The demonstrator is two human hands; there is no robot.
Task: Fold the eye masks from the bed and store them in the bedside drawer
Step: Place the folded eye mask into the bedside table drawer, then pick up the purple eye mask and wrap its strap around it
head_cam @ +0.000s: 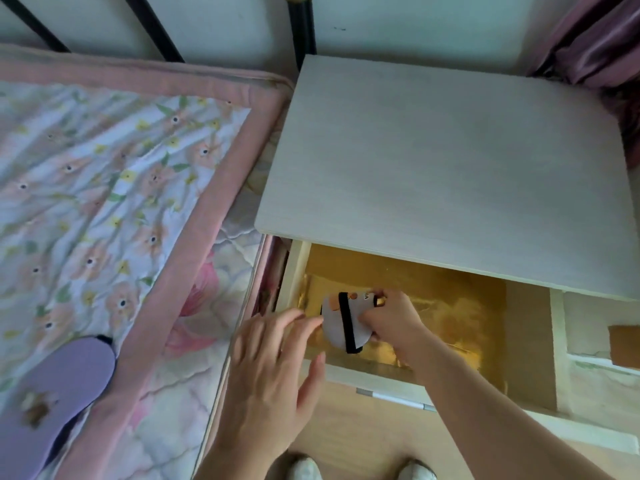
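A folded grey eye mask [334,323] with a black strap across it and small orange marks is held over the open bedside drawer [408,396]. My right hand [391,318] grips its right side inside the drawer. My left hand [270,368] hovers at the drawer's front left corner, fingers spread, fingertips touching the mask's left edge. A purple eye mask [59,386] with a brown motif lies unfolded on the bed at the lower left.
The drawer's bottom is lined with shiny gold paper [450,306]. The white nightstand top [446,168] overhangs the drawer's back. The floral quilt with a pink border [194,216] covers the bed on the left. A black bedpost [301,26] and a curtain [602,39] stand behind.
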